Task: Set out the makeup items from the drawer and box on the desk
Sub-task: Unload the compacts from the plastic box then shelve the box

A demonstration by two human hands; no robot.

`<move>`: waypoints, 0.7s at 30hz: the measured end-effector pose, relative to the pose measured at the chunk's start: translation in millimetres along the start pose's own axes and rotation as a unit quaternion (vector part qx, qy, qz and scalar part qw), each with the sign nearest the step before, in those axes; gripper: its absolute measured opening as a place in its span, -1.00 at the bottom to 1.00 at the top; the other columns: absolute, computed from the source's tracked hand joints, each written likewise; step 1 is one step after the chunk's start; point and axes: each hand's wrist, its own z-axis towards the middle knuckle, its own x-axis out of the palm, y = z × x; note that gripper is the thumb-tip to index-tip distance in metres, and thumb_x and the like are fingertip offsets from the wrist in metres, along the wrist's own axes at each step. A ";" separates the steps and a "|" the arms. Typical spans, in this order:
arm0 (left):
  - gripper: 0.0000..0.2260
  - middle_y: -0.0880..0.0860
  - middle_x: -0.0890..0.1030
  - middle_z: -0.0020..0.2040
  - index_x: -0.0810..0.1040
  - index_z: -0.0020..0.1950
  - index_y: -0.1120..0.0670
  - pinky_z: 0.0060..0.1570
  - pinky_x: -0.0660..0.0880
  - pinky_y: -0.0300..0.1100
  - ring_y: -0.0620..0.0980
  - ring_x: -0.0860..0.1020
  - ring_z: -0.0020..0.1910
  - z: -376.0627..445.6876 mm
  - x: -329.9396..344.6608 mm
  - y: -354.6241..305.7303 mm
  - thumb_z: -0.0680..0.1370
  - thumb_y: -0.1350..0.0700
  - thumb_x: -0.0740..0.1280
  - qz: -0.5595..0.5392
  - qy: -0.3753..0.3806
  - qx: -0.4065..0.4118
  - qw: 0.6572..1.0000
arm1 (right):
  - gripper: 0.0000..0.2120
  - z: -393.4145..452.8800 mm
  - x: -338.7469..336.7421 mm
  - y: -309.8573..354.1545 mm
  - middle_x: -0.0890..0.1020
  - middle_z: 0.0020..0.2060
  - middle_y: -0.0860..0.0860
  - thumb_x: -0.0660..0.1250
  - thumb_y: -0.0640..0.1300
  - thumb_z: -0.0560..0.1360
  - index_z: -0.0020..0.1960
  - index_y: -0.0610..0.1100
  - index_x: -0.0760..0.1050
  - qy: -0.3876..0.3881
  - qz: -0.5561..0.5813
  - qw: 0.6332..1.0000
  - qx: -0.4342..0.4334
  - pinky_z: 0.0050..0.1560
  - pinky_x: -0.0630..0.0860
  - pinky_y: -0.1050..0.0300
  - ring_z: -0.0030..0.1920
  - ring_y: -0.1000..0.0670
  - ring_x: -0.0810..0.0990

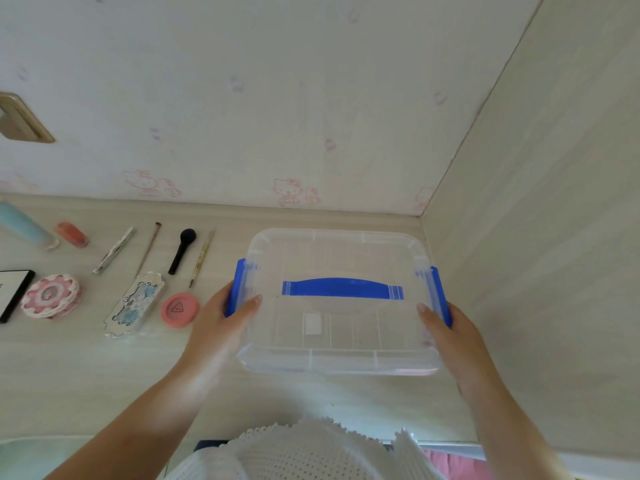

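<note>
A clear plastic box sits on the desk in its far right corner, close to the side wall. It is see-through with rounded corners, its lid is on, and a blue handle lies flat across the lid. A blue clip sits on the box's left end and another blue clip on its right end. Nothing shows through the lid except a small white label.

The left hand clasps the left end of the box, thumb lying on the lid and the fingers curled around the clip. The right hand clasps the right end the same way, thumb on the lid beside that clip.

Along the far edge, left of the box, lie a pale blue tube, an orange bottle, a silver pen-shaped stick, a thin brush, a black brush and a yellowish pencil. Nearer the middle lie a black palette at the left edge, a pink flower-shaped compact, an ornate white and blue case and a round coral compact, which lies just beside the left hand.
</note>
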 end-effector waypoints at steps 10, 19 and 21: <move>-0.86 -0.04 0.50 -0.33 0.50 -0.07 -0.16 -0.26 0.39 -0.25 -0.04 0.49 -0.29 -4.3 1.5 -9.5 0.54 0.11 0.29 0.054 -0.014 0.057 0.997 | -0.86 1.2 -1.6 -0.2 0.50 -0.35 0.01 0.19 0.05 0.56 -0.10 0.04 0.46 -0.013 -0.059 0.997 -0.054 -0.27 0.39 0.16 -0.30 -0.02 0.48; -0.87 0.05 0.37 -0.34 0.55 0.03 -0.05 -0.28 0.31 -0.17 -0.05 0.35 -0.35 0.3 -1.5 -4.1 0.55 0.13 0.27 0.097 0.004 0.091 0.991 | -0.88 -3.5 -2.7 6.6 0.53 -0.26 -0.20 0.12 0.06 0.57 -0.05 0.22 0.43 -0.012 -0.140 0.985 -0.096 -0.26 0.40 0.13 -0.32 -0.04 0.45; -0.87 0.02 0.41 -0.32 0.55 0.03 -0.06 -0.24 0.34 -0.17 -0.06 0.38 -0.33 0.4 -1.7 -5.1 0.55 0.13 0.27 0.087 0.005 0.092 0.992 | -0.87 -1.1 -2.1 2.7 0.53 -0.23 -0.22 0.14 0.05 0.57 -0.01 0.13 0.46 -0.009 -0.125 0.988 -0.091 -0.24 0.41 0.13 -0.29 -0.05 0.46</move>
